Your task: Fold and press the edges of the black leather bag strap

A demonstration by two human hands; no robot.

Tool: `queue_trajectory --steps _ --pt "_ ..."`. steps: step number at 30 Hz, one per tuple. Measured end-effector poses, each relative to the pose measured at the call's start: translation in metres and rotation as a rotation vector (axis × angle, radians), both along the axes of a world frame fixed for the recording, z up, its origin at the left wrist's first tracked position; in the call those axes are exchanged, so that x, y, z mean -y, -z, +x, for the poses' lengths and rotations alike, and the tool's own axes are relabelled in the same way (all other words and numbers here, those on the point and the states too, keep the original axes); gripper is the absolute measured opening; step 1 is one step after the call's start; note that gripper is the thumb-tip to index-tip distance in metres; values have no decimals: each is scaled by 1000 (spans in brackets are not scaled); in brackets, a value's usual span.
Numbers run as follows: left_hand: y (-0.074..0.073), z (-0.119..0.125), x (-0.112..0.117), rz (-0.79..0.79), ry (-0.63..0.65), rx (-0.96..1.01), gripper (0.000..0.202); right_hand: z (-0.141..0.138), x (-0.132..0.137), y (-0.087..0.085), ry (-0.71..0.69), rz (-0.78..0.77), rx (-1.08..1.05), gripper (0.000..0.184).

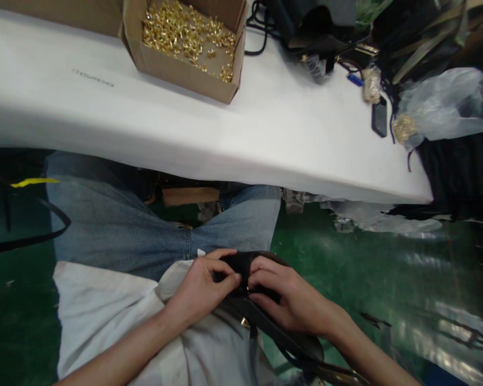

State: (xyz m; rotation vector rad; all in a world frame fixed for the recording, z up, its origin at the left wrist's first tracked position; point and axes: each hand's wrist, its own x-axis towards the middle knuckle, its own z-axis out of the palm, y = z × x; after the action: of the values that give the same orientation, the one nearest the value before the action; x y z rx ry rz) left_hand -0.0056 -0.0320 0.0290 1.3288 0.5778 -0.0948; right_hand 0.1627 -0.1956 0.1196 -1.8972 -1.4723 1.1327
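A black leather bag (261, 316) with gold-coloured fittings rests on my lap, tilted down to the right. My left hand (207, 281) is closed on its upper edge, thumb and fingers pinching the black material. Close beside it, my right hand (285, 292) has its fingers bent in against the bag, thumb below. A tiny shiny spot shows between the right fingertips; what it is I cannot make out. A small gold clasp (245, 322) hangs below the hands. My fingers hide much of the bag's upper part.
On the white table (306, 145) ahead stands a cardboard box (181, 72) of small gold metal pieces (185, 32). At the right lie a dark phone-like object (379, 118), clear plastic bags (451, 104) and black bags (317, 21). A black strap (32, 241) hangs at the left.
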Motion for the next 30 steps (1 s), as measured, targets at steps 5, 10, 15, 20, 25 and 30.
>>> queue_trajectory --steps 5,10,15,20,25,30 --pt "2 3 2 -36 -25 16 17 -20 13 7 42 48 144 17" --pt "-2 13 6 -107 -24 39 12 -46 40 17 47 180 409 29" --pt "-2 23 13 -120 13 55 13 -49 61 21 17 266 430 35" --pt "8 31 11 -138 32 24 12 -41 53 16 -53 243 560 31" --pt "11 34 7 -139 59 5 14 -37 43 10 -53 294 659 35" --pt "16 33 4 -142 105 40 14 -38 38 10 -25 259 656 37"
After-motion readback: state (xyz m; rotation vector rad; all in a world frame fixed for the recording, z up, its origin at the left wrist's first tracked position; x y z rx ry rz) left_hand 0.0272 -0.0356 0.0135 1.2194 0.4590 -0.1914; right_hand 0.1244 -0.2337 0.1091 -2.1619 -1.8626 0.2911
